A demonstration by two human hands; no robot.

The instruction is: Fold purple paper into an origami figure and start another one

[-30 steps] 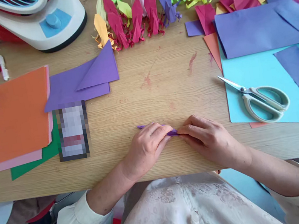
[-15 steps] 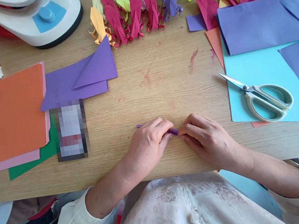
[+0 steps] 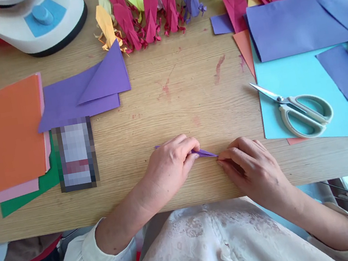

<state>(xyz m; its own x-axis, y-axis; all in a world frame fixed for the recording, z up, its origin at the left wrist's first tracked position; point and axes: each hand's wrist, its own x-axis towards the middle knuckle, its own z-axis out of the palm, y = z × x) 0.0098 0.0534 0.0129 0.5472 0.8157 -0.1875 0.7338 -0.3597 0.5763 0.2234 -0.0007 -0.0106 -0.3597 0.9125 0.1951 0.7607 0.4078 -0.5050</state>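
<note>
Purple paper strip (image 3: 206, 153), folded slim, seemingly unfinished, is spanning lower-centre frame, left hand (image 3: 172, 159) gripping it, right hand (image 3: 252, 162) pinching its tip.

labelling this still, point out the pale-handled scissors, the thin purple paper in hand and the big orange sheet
Pale-handled scissors (image 3: 303, 112), head view: handle
Thin purple paper (image 3: 206, 152), head view: its exposed stretch
Big orange sheet (image 3: 6, 137), head view: middle of its face

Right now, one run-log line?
left hand: gripping folded purple paper | right hand: pinching its tip | scissors: mostly on cyan sheet
</note>
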